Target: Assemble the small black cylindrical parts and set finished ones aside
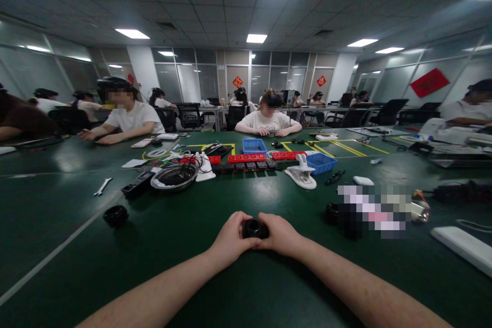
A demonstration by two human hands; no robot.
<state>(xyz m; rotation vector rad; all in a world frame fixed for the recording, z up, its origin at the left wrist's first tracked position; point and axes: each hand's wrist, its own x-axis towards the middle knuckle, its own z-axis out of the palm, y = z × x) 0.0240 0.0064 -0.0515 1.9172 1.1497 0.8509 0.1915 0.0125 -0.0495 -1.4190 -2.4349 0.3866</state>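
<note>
A small black round part [253, 227] with a ring-shaped opening on top is between my two hands, low in the middle of the view. My left hand [235, 236] wraps round its left side, the thumb along the near edge. Round its right side curls my right hand [277, 234], and the two thumbs meet in front. The underside of the part is hidden by the fingers. Another black round part [116, 216] lies on the green table [172, 236] to the left. A dark round object [331, 212] sits to the right, beside a blurred-out patch.
Beyond my hands are a metal bowl [175, 177], a white clip [302, 173], red socket strips [246, 157] and blue trays [321, 163]. A wrench [103, 186] lies left; a white bar [463, 246] lies right. A person [269, 115] sits opposite.
</note>
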